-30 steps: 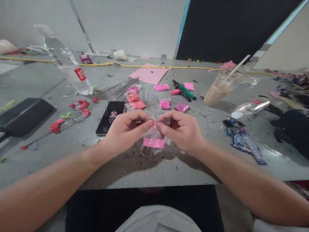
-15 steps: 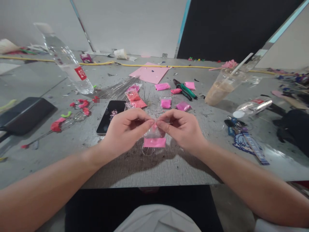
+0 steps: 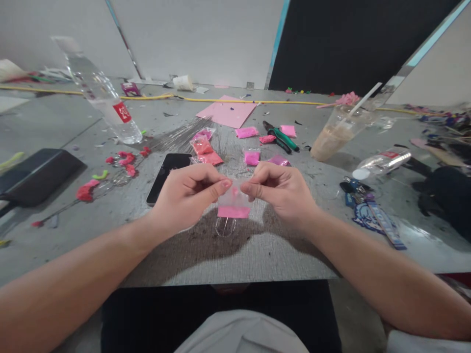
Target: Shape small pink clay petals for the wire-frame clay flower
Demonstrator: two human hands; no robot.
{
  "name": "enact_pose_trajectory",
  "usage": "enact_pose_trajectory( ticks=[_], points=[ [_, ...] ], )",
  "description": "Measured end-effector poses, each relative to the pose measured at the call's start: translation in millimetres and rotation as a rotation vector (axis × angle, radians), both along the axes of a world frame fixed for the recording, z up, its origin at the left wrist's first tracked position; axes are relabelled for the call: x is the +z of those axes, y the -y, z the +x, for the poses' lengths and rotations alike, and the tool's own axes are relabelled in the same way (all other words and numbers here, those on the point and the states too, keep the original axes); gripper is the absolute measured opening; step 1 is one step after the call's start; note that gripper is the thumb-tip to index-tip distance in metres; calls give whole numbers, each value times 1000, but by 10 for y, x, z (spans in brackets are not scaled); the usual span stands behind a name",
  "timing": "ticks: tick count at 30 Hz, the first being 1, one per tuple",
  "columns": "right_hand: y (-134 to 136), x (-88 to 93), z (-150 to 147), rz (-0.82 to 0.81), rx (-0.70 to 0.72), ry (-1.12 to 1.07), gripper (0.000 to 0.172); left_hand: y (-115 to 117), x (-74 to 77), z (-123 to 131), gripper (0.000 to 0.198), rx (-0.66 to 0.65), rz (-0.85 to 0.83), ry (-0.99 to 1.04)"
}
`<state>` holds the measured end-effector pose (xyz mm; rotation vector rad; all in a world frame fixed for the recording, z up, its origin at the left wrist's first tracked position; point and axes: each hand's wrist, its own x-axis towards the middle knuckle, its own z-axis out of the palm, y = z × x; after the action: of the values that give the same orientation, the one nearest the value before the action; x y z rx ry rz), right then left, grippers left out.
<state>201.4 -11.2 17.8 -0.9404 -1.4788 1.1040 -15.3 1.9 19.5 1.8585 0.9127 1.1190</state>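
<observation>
Your left hand [image 3: 189, 196] is pinched narrow, thumb against curled fingers, on the top edge of a small clear bag [image 3: 233, 212]; your right hand [image 3: 281, 193] pinches the same edge from the other side, the two thumb tips close but apart. In this head view the bag sits between your hands, above the near part of the worktop [image 3: 235, 262], its pink filling lying in a band along the bottom; whether it touches the surface you cannot tell from here; just below it shows a thin clear loop [image 3: 225, 225].

The step in hand looks like working the bag's upper edge with both thumbs; whether the mouth is parted is too small to tell; the next move calls for even, gentle tension and the filling kept low, since thin film may tear suddenly.

Beyond your hands lie more pink packets [image 3: 252, 157] and the pliers [image 3: 283, 137]; the phone [image 3: 162, 179] lies just beside your left hand, partly covered by it.
</observation>
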Motion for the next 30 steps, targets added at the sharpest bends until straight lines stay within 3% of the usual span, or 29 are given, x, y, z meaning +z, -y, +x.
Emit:
enact_pose_trajectory(
  ticks=[5,9,12,14,16,19,25,30],
  points=[
    [-46,-71,2,-169,100,-21,38,-63,-68,9,24,43,-94,128],
    [-53,-110,-5,-158,135,144,32,-141,-140,21,17,39,-206,290],
    [-56,-105,-1,-104,60,134,29,-175,-158,23,40,-64,-324,360],
    [-68,-102,10,-73,13,121,27,-182,-163,21,46,-154,-371,301],
    [-83,-107,21,-48,-18,136,25,-178,-167,20,36,-198,-368,159],
    [-100,-129,32,-19,-24,166,24,-168,-178,25,20,-158,-333,16],
    [-100,-151,27,34,81,234,24,-189,-247,22,21,-92,-365,91],
    [-86,-136,22,30,46,281,23,-159,-227,27,16,-54,-401,104]
  ],
)
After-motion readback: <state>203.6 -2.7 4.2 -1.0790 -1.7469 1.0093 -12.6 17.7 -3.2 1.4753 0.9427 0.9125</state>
